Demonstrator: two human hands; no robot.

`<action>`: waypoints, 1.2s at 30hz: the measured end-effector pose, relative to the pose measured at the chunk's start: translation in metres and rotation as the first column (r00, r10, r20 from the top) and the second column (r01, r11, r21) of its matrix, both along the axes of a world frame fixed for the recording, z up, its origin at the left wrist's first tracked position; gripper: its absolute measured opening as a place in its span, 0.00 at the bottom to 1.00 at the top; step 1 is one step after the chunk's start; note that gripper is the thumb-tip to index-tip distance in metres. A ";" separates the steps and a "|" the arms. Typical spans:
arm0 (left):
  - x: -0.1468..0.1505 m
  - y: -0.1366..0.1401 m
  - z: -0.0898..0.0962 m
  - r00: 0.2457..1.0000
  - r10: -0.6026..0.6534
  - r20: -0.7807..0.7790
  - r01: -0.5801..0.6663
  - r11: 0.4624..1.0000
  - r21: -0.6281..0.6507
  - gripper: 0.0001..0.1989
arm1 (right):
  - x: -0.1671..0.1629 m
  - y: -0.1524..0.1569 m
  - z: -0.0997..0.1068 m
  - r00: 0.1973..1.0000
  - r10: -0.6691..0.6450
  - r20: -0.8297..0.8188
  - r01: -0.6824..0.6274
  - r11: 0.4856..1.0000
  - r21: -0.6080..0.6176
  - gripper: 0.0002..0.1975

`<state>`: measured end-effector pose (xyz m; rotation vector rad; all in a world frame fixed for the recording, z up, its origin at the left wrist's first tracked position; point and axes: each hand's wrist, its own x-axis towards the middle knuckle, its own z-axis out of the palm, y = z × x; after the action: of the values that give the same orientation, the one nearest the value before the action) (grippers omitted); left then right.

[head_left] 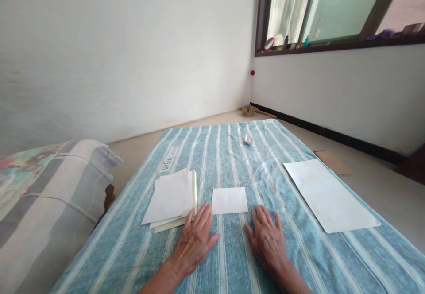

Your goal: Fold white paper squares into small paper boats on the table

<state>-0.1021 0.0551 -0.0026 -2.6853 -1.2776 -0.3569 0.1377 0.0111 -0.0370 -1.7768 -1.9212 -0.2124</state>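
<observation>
A small white sheet of paper [229,200] lies flat on the blue striped cloth [229,249] between and just beyond my hands. My left hand [196,236] rests palm down with its fingers stretched out, its fingertips by the small sheet's left edge and close to the paper stack. That stack of white and pale yellow sheets [170,194] lies to the left, its edges uneven. Palm down as well, my right hand [266,235] has its fingers extended near the small sheet's right corner. Neither hand holds anything.
On the right lies a large white sheet [330,195]. A small shiny object [248,139] sits near the cloth's far end. Left of the table is a bed with a striped cover [63,187]. A cardboard box [248,110] stands on the floor by the far wall.
</observation>
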 end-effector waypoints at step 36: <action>0.053 0.018 0.003 0.970 -0.122 0.213 0.079 0.977 0.198 0.14 | -0.008 0.010 0.043 0.745 0.633 0.213 -0.667 0.691 0.278 0.20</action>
<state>-0.0494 0.0729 0.0002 -2.6107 -1.0969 -0.7728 0.1299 0.0216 0.0061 -0.7895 -2.2943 -0.3517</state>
